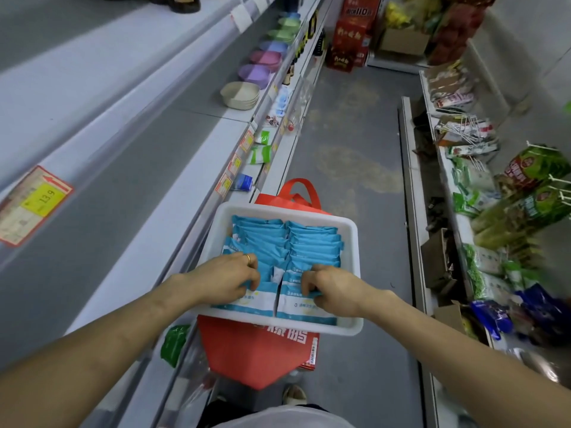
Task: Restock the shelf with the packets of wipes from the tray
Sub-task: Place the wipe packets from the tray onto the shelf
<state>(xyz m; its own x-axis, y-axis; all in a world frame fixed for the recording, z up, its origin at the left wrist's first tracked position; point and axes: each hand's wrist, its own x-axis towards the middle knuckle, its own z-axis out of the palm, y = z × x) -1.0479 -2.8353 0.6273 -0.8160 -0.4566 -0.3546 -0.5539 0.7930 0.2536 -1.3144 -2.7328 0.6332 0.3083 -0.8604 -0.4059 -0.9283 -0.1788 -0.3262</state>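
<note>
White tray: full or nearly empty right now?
Full. The white tray holds two rows of blue wipe packets from far rim to near rim. Both hands, left and right, grip near packets.

Head-worn view, down the aisle

Wipes (pixel 312 245) in tray (pixel 355 242), seemingly atop bag (pixel 247 350)

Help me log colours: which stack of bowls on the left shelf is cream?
The nearest stack of bowls; those behind it are purple, pink, blue and green.
</note>
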